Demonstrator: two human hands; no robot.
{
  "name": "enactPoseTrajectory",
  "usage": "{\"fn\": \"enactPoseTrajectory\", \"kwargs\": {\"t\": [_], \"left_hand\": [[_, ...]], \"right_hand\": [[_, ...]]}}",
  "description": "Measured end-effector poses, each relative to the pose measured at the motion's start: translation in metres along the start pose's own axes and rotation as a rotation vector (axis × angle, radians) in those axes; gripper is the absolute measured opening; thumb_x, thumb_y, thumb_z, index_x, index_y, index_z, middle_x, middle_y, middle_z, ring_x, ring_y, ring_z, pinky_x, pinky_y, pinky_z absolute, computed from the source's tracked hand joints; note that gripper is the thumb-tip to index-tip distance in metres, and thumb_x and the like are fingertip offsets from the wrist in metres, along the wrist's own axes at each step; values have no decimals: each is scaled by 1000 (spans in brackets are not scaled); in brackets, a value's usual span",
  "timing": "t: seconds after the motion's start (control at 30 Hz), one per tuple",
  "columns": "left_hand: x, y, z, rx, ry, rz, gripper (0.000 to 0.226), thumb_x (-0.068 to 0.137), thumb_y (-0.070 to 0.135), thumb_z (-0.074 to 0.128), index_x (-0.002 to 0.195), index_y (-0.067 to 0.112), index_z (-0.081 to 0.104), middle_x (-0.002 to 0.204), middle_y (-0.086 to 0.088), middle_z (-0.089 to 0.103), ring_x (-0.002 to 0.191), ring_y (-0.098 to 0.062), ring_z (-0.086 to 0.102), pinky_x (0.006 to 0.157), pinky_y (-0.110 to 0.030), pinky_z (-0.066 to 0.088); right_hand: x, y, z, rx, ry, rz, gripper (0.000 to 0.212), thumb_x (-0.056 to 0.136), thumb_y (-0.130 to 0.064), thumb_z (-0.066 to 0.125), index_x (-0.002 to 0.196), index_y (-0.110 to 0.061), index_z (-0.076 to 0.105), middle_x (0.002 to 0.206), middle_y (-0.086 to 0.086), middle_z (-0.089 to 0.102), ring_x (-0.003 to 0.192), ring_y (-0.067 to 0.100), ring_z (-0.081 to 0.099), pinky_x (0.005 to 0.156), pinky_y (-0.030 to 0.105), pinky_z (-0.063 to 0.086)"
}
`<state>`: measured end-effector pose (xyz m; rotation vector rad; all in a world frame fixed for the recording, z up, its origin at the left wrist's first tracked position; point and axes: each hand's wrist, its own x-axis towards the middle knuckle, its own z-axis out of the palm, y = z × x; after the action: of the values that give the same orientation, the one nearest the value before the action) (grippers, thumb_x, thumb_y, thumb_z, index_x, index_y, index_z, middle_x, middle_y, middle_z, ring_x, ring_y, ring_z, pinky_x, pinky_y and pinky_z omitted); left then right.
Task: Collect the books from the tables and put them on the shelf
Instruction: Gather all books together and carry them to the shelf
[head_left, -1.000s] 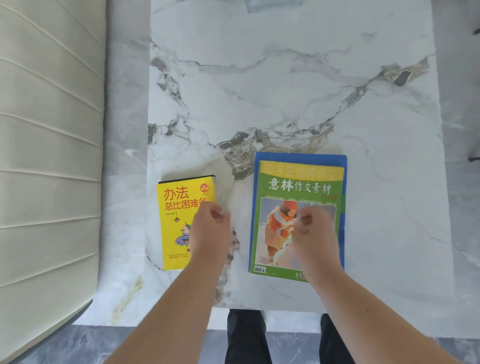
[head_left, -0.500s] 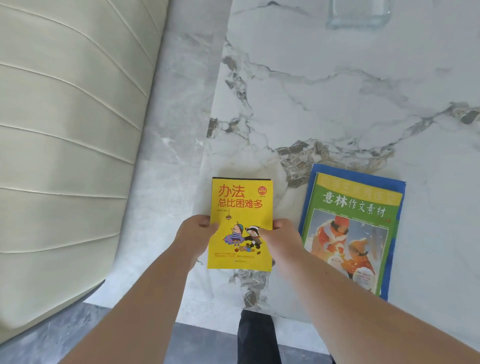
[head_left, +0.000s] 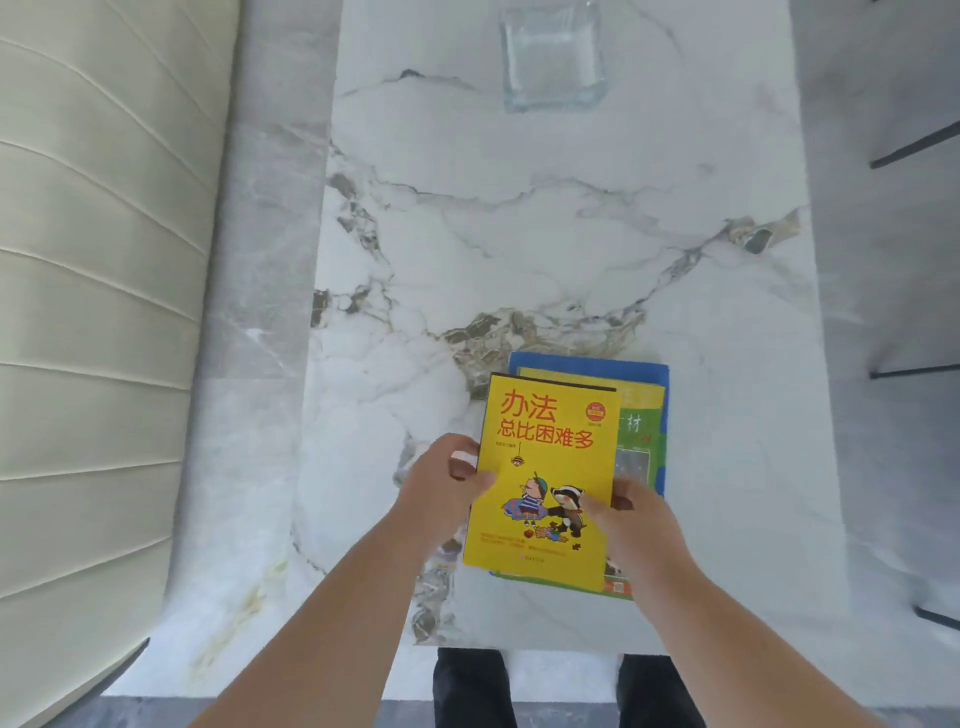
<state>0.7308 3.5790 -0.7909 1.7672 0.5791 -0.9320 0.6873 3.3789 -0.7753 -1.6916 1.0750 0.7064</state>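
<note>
Head view: both hands grip yellow book (head_left: 545, 478), left hand (head_left: 441, 491) on left edge, right hand (head_left: 631, 519) on right, directly over green magazine (head_left: 641, 431) on table (head_left: 519, 234), long axes parallel.

table (head_left: 519, 234) mid open | glass dish (head_left: 553, 62) far end; sofa (head_left: 93, 312) left
</note>
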Motion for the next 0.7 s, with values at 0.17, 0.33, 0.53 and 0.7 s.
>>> {"fn": "enactPoseTrajectory", "kwargs": {"t": [0.17,0.33,0.53,0.7], "left_hand": [[16,3,57,160,125,23,16,88,18,70,94,19,56,78,8,58,72,-14,57,65,-29,45],[18,-3,74,211,207,-30,16,85,21,73,86,21,57,75,8,60,76,-18,60,69,-32,48],[21,1,76,337,301,-153,52,80,36,78,119,14,51,114,-6,53,105,-28,57,76,-35,44],[27,7,71,150,175,-190,62,81,30,79,130,9,46,113,-4,58,95,-23,57,73,-31,43]], "right_hand": [[24,26,-25,-92,68,-12,5,90,-23,63,95,-23,63,92,0,71,78,19,69,65,34,57],[42,39,-24,-119,132,-6,11,89,-23,63,97,-15,61,82,-1,65,66,13,62,51,25,46],[45,40,-25,-237,225,25,48,78,-28,76,114,-13,48,111,3,49,107,26,52,85,40,50],[57,30,-33,-98,160,106,59,73,-26,80,113,-15,39,115,10,55,102,32,62,82,45,57]]}}
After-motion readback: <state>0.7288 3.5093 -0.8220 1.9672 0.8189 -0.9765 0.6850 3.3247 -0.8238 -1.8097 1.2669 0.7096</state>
